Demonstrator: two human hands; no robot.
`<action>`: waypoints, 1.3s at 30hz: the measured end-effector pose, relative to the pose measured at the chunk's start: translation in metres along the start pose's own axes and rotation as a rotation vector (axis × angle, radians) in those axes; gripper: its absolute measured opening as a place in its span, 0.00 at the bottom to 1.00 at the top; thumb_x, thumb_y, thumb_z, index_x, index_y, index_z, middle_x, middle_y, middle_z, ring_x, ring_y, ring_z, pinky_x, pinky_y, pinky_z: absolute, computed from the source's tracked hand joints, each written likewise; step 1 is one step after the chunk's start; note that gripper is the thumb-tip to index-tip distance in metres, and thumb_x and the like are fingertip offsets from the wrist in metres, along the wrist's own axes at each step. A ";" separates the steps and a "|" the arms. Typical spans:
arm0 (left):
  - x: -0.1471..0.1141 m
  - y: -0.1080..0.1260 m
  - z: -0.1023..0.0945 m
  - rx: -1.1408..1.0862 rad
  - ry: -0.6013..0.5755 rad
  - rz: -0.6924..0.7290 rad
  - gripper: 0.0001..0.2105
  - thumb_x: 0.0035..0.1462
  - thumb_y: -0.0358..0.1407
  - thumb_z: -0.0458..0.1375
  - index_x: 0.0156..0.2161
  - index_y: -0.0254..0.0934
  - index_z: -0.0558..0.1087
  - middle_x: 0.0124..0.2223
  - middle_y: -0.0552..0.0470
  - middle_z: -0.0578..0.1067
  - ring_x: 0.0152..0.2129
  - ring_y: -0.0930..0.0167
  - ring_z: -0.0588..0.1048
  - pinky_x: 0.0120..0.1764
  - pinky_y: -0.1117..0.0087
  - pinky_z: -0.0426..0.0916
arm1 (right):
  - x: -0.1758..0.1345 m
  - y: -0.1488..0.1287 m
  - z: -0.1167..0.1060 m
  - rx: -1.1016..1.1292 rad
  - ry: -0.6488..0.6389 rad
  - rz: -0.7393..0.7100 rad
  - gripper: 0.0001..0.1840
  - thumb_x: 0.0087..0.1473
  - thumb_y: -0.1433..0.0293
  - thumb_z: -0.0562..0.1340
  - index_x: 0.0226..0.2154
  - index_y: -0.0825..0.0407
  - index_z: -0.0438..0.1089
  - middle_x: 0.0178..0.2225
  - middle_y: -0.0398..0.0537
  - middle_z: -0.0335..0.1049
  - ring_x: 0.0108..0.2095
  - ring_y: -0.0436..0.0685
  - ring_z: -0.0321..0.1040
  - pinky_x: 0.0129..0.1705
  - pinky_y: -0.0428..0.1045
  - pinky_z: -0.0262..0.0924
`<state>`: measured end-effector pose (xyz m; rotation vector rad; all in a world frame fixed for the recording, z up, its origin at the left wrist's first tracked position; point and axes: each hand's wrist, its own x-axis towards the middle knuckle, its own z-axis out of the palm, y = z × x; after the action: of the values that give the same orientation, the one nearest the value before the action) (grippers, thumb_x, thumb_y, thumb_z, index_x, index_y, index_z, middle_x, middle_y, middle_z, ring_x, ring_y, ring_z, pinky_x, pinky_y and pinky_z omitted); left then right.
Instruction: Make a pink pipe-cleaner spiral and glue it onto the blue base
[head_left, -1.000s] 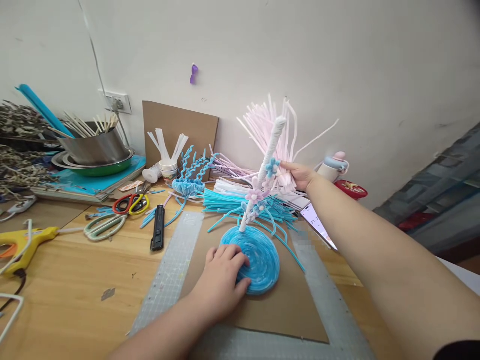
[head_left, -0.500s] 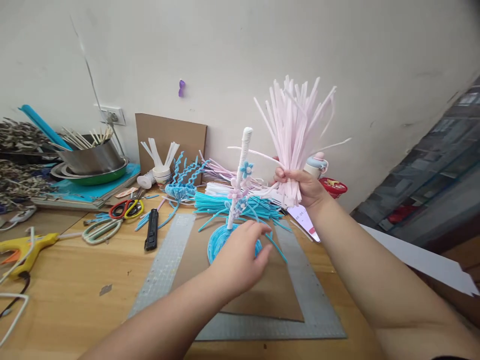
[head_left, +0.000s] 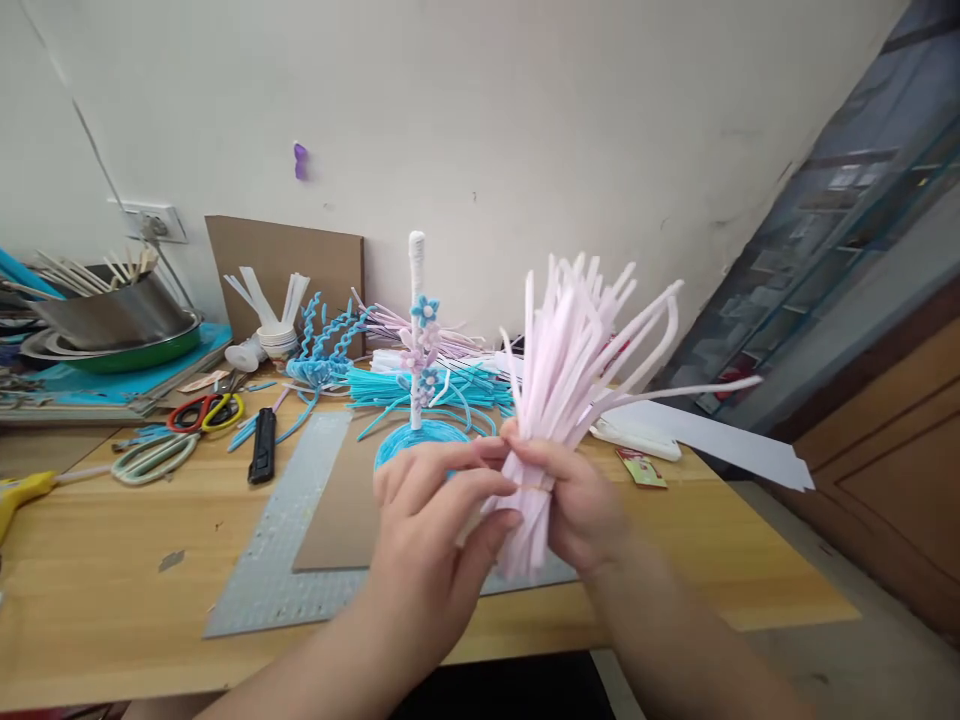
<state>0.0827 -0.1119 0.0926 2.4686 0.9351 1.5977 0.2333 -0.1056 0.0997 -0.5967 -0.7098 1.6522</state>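
My right hand (head_left: pixel 581 495) is wrapped round a thick bundle of pale pink pipe cleaners (head_left: pixel 566 365), held upright in front of me with the stems fanning out at the top. A thin band circles the bundle low down. My left hand (head_left: pixel 442 525) pinches at the bundle's lower left side, thumb and fingers close to the band. Behind my left hand a white-wrapped post (head_left: pixel 417 275) with blue and pink fuzzy flowers (head_left: pixel 421 350) stands on a round blue base (head_left: pixel 401 440), partly hidden by my fingers.
A grey cutting mat (head_left: pixel 255 590) bears a cardboard sheet (head_left: pixel 330 530). Blue pipe cleaners (head_left: pixel 390 387) lie behind. On the left are a black utility knife (head_left: pixel 262 447), scissors (head_left: pixel 154 458) and a yellow glue gun (head_left: pixel 26 493). A small packet (head_left: pixel 641 468) lies on the right.
The pink bundle has come down and closer to me in my right hand. My left hand has moved from beside the blue base onto the bundle. The view has swung right.
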 end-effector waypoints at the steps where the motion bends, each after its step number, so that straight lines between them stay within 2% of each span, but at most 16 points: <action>1: 0.001 0.005 -0.005 0.066 -0.098 0.012 0.08 0.55 0.32 0.59 0.42 0.44 0.71 0.43 0.53 0.72 0.40 0.68 0.68 0.42 0.64 0.58 | -0.003 0.005 0.006 0.012 0.027 -0.020 0.02 0.44 0.73 0.64 0.27 0.53 0.72 0.26 0.42 0.73 0.29 0.50 0.69 0.33 0.44 0.65; 4: 0.000 0.013 -0.015 0.227 -0.234 0.003 0.04 0.58 0.34 0.56 0.39 0.42 0.72 0.43 0.53 0.75 0.42 0.65 0.68 0.42 0.62 0.56 | -0.009 0.019 0.020 0.037 0.037 -0.031 0.01 0.43 0.74 0.65 0.23 0.53 0.73 0.26 0.43 0.74 0.29 0.49 0.70 0.30 0.42 0.64; 6: -0.007 0.015 -0.021 0.244 -0.314 0.041 0.06 0.60 0.33 0.53 0.34 0.41 0.72 0.41 0.53 0.76 0.41 0.66 0.69 0.42 0.62 0.56 | -0.010 0.023 0.024 0.037 0.057 0.012 0.01 0.43 0.72 0.65 0.24 0.53 0.72 0.29 0.46 0.76 0.32 0.53 0.72 0.30 0.44 0.65; 9: -0.027 0.014 -0.032 0.160 -0.424 0.209 0.10 0.60 0.26 0.49 0.38 0.42 0.71 0.45 0.54 0.76 0.45 0.68 0.69 0.45 0.64 0.56 | -0.009 0.017 0.023 0.045 0.149 0.034 0.04 0.44 0.70 0.64 0.26 0.54 0.73 0.33 0.52 0.77 0.35 0.57 0.73 0.31 0.47 0.67; 11: -0.041 0.011 -0.039 0.086 -0.470 0.306 0.12 0.58 0.23 0.48 0.39 0.40 0.69 0.43 0.54 0.77 0.45 0.70 0.69 0.45 0.66 0.56 | -0.008 0.008 0.021 0.056 0.142 0.101 0.09 0.48 0.67 0.62 0.29 0.56 0.74 0.35 0.55 0.77 0.31 0.56 0.73 0.26 0.47 0.66; 13: -0.051 0.004 -0.043 0.089 -0.411 0.288 0.10 0.57 0.23 0.48 0.35 0.38 0.68 0.34 0.55 0.77 0.37 0.71 0.71 0.41 0.67 0.57 | -0.006 0.000 0.020 0.067 0.112 0.132 0.12 0.51 0.66 0.59 0.31 0.57 0.74 0.36 0.56 0.77 0.31 0.55 0.72 0.26 0.47 0.66; 15: -0.052 -0.007 -0.047 0.208 -0.280 0.196 0.09 0.58 0.24 0.49 0.31 0.38 0.67 0.27 0.55 0.73 0.28 0.71 0.69 0.36 0.67 0.57 | -0.005 -0.004 0.020 0.093 0.118 0.091 0.10 0.51 0.67 0.60 0.28 0.56 0.74 0.33 0.52 0.77 0.34 0.56 0.73 0.33 0.48 0.69; 18: -0.046 -0.023 -0.052 0.401 -0.130 0.070 0.06 0.58 0.27 0.53 0.31 0.38 0.66 0.25 0.55 0.72 0.25 0.71 0.67 0.34 0.67 0.56 | -0.002 -0.004 0.024 0.148 0.140 0.030 0.07 0.50 0.70 0.61 0.22 0.52 0.70 0.25 0.45 0.73 0.36 0.55 0.72 0.46 0.53 0.67; 20: -0.043 -0.028 -0.052 0.412 -0.130 0.028 0.05 0.58 0.29 0.53 0.31 0.38 0.67 0.25 0.55 0.72 0.24 0.70 0.67 0.33 0.67 0.55 | 0.001 -0.003 0.027 0.184 0.162 -0.023 0.07 0.50 0.71 0.62 0.22 0.51 0.69 0.24 0.42 0.71 0.35 0.54 0.72 0.51 0.55 0.64; 22: -0.046 -0.026 -0.046 0.308 -0.270 0.064 0.07 0.58 0.27 0.51 0.31 0.38 0.68 0.23 0.55 0.71 0.24 0.70 0.66 0.31 0.67 0.54 | 0.004 -0.004 0.030 0.211 0.196 -0.110 0.06 0.51 0.70 0.61 0.24 0.50 0.68 0.25 0.41 0.70 0.35 0.53 0.71 0.52 0.55 0.63; 24: -0.055 -0.021 -0.038 0.172 -0.418 0.203 0.09 0.56 0.24 0.48 0.30 0.38 0.68 0.22 0.55 0.70 0.22 0.71 0.65 0.30 0.67 0.53 | 0.006 -0.006 0.031 0.243 0.209 -0.203 0.07 0.53 0.71 0.60 0.24 0.49 0.66 0.24 0.39 0.68 0.32 0.51 0.70 0.50 0.53 0.64; 26: -0.066 -0.019 -0.030 0.138 -0.469 0.317 0.10 0.54 0.25 0.47 0.32 0.38 0.69 0.21 0.55 0.68 0.21 0.71 0.63 0.29 0.67 0.53 | 0.007 -0.011 0.030 0.281 0.168 -0.262 0.10 0.54 0.72 0.58 0.22 0.48 0.62 0.21 0.37 0.64 0.26 0.48 0.67 0.46 0.50 0.66; 28: -0.074 -0.024 -0.028 0.178 -0.412 0.243 0.11 0.55 0.23 0.46 0.32 0.37 0.69 0.21 0.54 0.68 0.21 0.71 0.63 0.28 0.67 0.53 | 0.005 -0.016 0.029 0.295 0.083 -0.285 0.13 0.54 0.74 0.58 0.21 0.48 0.58 0.19 0.35 0.59 0.21 0.46 0.62 0.39 0.47 0.67; 31: -0.081 -0.041 -0.036 0.216 -0.324 0.098 0.10 0.58 0.24 0.46 0.33 0.37 0.68 0.23 0.54 0.68 0.21 0.72 0.64 0.29 0.68 0.54 | 0.001 -0.024 0.028 0.206 -0.014 -0.283 0.15 0.53 0.74 0.58 0.20 0.48 0.53 0.19 0.35 0.55 0.19 0.45 0.57 0.31 0.44 0.65; 36: -0.087 -0.073 -0.065 0.300 -0.248 -0.062 0.08 0.59 0.27 0.50 0.36 0.39 0.70 0.25 0.54 0.72 0.23 0.72 0.69 0.32 0.68 0.61 | -0.008 -0.042 0.023 0.069 0.023 -0.310 0.15 0.56 0.73 0.53 0.21 0.47 0.53 0.18 0.36 0.51 0.15 0.47 0.49 0.23 0.45 0.59; 39: -0.097 -0.089 -0.089 0.312 -0.176 -0.168 0.06 0.58 0.30 0.53 0.37 0.41 0.71 0.31 0.54 0.77 0.28 0.71 0.74 0.35 0.69 0.66 | -0.003 -0.056 0.014 -0.011 0.018 -0.335 0.14 0.56 0.73 0.54 0.20 0.47 0.53 0.16 0.36 0.48 0.14 0.47 0.44 0.20 0.46 0.56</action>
<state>-0.0600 -0.1124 0.0233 2.5840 1.4110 1.2408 0.2613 -0.1027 0.1507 -0.4710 -0.7614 1.3313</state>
